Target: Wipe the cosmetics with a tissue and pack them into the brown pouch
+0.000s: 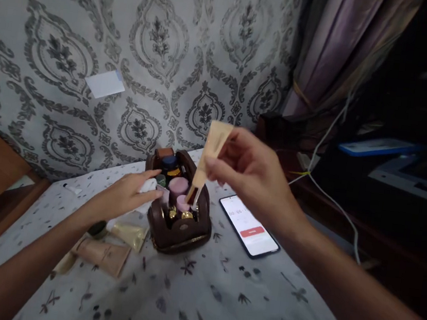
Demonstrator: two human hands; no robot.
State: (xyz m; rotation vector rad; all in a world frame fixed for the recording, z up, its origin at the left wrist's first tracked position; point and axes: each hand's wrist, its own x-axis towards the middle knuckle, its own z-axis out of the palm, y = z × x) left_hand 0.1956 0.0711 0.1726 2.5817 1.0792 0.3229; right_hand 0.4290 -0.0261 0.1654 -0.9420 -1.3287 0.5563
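Note:
In my right hand (245, 169) a cream squeeze tube (212, 147) is pinched between thumb and fingers, its narrow, partly clear end slanting down over the bag. Below it, a dark brown cosmetic bag (176, 236) stands unzipped on the cloth. Inside are a pink-lidded jar (178, 186), an amber bottle with a dark blue cap (170, 162) and gold-coloured caps (187, 215). My left hand (127, 196) grips the bag's left side, thumb and fingertips at its edge. Something white (148, 186) shows between them; what it is stays unclear.
Left of the bag lie a beige tube (102, 255), a pale yellow tube (128, 233) and a dark round lid (98, 228). A lit phone (249, 229) lies to the right. Patterned wallpaper (160, 36) rises behind. White cables (342, 209) hang at the right.

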